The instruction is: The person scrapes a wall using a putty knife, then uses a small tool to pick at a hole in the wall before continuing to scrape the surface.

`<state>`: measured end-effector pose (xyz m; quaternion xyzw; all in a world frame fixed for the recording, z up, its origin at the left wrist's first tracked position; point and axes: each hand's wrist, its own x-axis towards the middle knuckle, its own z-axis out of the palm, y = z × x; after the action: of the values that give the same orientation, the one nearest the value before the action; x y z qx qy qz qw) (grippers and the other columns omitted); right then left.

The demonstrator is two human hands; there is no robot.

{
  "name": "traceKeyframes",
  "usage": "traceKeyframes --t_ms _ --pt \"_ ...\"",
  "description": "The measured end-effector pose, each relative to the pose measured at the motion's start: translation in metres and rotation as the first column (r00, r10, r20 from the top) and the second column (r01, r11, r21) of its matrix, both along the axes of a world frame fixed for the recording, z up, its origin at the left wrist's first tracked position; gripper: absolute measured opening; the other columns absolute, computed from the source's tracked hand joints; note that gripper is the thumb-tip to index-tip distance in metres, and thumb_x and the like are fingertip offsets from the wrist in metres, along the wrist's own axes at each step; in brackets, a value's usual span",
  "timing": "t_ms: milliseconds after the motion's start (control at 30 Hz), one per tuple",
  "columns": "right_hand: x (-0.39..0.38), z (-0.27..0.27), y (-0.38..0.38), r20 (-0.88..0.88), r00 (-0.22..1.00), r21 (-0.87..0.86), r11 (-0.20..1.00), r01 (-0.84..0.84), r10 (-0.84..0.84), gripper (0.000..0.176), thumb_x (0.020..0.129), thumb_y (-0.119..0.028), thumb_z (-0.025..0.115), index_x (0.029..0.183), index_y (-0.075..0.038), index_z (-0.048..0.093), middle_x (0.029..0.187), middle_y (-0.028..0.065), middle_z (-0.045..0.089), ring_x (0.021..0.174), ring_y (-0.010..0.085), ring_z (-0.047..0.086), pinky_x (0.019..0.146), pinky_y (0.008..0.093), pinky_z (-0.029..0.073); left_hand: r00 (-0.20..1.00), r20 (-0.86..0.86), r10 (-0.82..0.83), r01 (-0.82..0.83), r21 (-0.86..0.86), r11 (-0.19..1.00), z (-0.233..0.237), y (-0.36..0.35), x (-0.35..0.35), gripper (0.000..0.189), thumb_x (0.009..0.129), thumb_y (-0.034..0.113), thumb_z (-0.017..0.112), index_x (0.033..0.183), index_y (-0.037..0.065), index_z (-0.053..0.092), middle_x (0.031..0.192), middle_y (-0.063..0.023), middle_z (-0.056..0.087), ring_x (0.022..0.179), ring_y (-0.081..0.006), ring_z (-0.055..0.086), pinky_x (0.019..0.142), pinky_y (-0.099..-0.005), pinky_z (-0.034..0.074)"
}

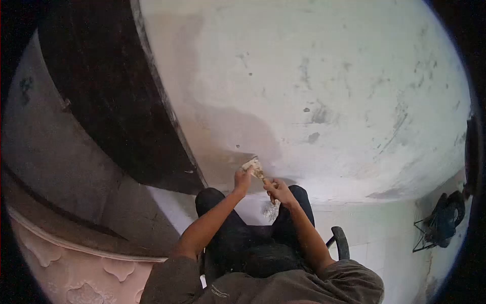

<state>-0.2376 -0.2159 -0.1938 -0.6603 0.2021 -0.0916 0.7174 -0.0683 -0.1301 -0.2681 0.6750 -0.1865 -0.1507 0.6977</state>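
Note:
My right hand [279,192] is closed around the handle of a putty knife [253,165], whose wide blade points up and away from me. Whitish and brown material coats the blade. Beside the blade's left edge, my left hand [242,180] has its fingers closed against it; their exact grip is too small to make out fully. Both hands are above my knees, close to the lower part of a pale wall [349,91]. A smooth, darker greyish patch [243,126] spreads on the wall just beyond the knife.
A dark panel, perhaps a door [111,91], stands to the left of the wall. A pink patterned mattress [66,268] lies at lower left. The chair's armrest [340,242] is by my right side. A black object with thin metal legs [440,223] stands at far right.

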Motion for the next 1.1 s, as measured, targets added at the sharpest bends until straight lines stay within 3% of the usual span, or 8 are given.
traceKeyframes --t_ms 33,100,267,433,500,700,767,1100 --pt "-0.007 -0.002 0.000 -0.004 1.000 -0.054 0.998 -0.015 0.015 0.026 0.090 -0.018 0.065 0.097 0.003 0.051 0.060 0.0034 0.052 0.038 0.0118 0.049 0.034 0.0270 0.039 1.000 0.018 -0.009 0.009 0.009 1.000 0.002 0.005 -0.002 0.033 0.089 0.034 0.061 0.093 0.001 0.067 0.081 -0.0069 0.065 0.071 -0.0186 0.060 0.063 -0.0370 0.046" --pt "-0.011 -0.018 0.000 0.047 0.999 -0.141 0.990 0.028 -0.021 0.024 0.089 -0.016 0.066 0.098 0.003 0.053 0.059 0.0020 0.052 0.038 0.0106 0.048 0.034 0.0268 0.037 0.970 0.233 0.067 -0.148 0.349 0.925 0.015 0.020 -0.005 0.049 0.090 0.041 0.056 0.086 -0.007 0.065 0.091 -0.0289 0.064 0.087 -0.0447 0.061 0.076 -0.0494 0.046" --pt "-0.015 -0.024 0.021 0.126 0.988 -0.633 0.760 0.146 -0.085 0.029 0.083 -0.022 0.071 0.096 0.003 0.061 0.067 0.0168 0.063 0.058 0.0258 0.063 0.056 0.0371 0.048 0.917 0.399 0.020 -0.203 0.423 0.883 0.008 0.050 -0.020 0.053 0.091 0.042 0.052 0.079 -0.008 0.063 0.078 -0.0303 0.062 0.080 -0.0464 0.061 0.074 -0.0529 0.045" --pt "-0.005 -0.041 0.021 0.096 0.992 -0.627 0.769 0.127 -0.086 0.030 0.084 -0.022 0.069 0.099 0.002 0.064 0.074 0.0210 0.065 0.067 0.0323 0.067 0.062 0.0382 0.051 0.917 0.386 0.103 -0.259 0.378 0.889 0.012 0.050 -0.023 0.050 0.090 0.040 0.050 0.077 -0.007 0.064 0.078 -0.0279 0.062 0.077 -0.0477 0.060 0.074 -0.0545 0.045" --pt "-0.004 -0.046 0.024 0.071 0.994 -0.636 0.764 0.108 -0.081 0.030 0.084 -0.022 0.069 0.102 0.002 0.064 0.076 0.0217 0.066 0.070 0.0331 0.068 0.064 0.0385 0.051 0.824 0.566 -0.010 -0.255 0.385 0.887 -0.004 0.051 -0.009 0.046 0.090 0.037 0.049 0.080 -0.005 0.066 0.079 -0.0262 0.064 0.078 -0.0469 0.060 0.075 -0.0530 0.046" --pt "0.004 -0.057 0.018 -0.057 0.997 -0.611 0.792 0.008 -0.054 0.026 0.086 -0.022 0.067 0.097 0.001 0.065 0.068 0.0193 0.061 0.060 0.0292 0.062 0.059 0.0361 0.048 0.979 0.195 -0.058 -0.062 0.557 0.828 0.024 0.052 -0.014 0.040 0.087 0.035 0.054 0.085 -0.003 0.066 0.083 -0.0237 0.066 0.084 -0.0435 0.062 0.079 -0.0492 0.047" --pt "0.013 -0.073 0.012 -0.019 0.997 -0.576 0.816 0.049 -0.073 0.025 0.086 -0.019 0.068 0.098 0.002 0.066 0.059 0.0098 0.054 0.051 0.0147 0.049 0.051 0.0309 0.041 0.980 0.196 -0.036 -0.080 0.551 0.831 0.017 0.047 -0.013 0.039 0.086 0.034 0.055 0.084 -0.003 0.066 0.083 -0.0232 0.066 0.083 -0.0427 0.063 0.078 -0.0491 0.048" --pt "0.027 -0.078 0.032 -0.110 0.994 -0.639 0.767 -0.054 -0.021 0.032 0.086 -0.027 0.066 0.080 0.002 0.057 0.057 0.0189 0.051 0.050 0.0305 0.051 0.052 0.0383 0.041 0.964 0.267 0.012 -0.127 0.420 0.899 0.020 0.064 -0.007 0.035 0.086 0.031 0.057 0.073 -0.001 0.062 0.074 -0.0207 0.063 0.075 -0.0410 0.062 0.070 -0.0489 0.047"
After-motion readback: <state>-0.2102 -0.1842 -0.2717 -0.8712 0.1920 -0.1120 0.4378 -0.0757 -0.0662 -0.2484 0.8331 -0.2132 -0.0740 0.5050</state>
